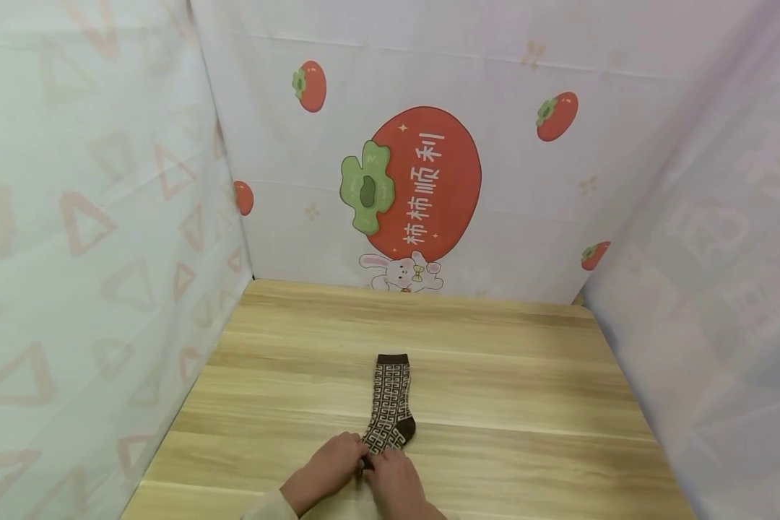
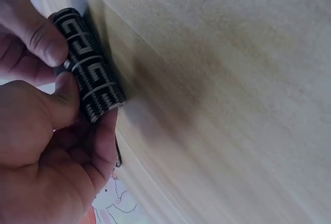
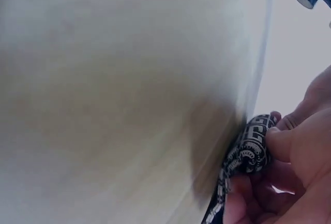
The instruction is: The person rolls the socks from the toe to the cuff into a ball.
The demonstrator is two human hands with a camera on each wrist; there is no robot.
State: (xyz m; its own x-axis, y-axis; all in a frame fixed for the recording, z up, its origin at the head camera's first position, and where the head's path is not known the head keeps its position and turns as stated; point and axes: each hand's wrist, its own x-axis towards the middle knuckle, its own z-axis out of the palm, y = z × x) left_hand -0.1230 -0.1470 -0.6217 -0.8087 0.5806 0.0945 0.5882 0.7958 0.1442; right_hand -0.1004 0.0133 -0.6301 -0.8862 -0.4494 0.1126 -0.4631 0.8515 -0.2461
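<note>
A black-and-white sock [image 1: 390, 393] with a fret pattern lies on the table, its dark cuff pointing away and its dark heel to the right. Its near end is rolled up into a small tight cylinder. My left hand [image 1: 339, 462] pinches the left side of that roll [image 2: 85, 61] between thumb and fingers. On the other side my right hand [image 1: 395, 482] grips it the same way, close beside the left. The right wrist view shows the coiled end of the roll [image 3: 253, 149] under the right thumb, with the flat part of the sock running from it.
The wood-grain table [image 1: 507, 404] extends around the sock. A white cloth backdrop [image 1: 533, 209] with persimmon prints stands at the back, and patterned cloth hangs along the left [image 1: 136, 217] and right [image 1: 721, 253] sides.
</note>
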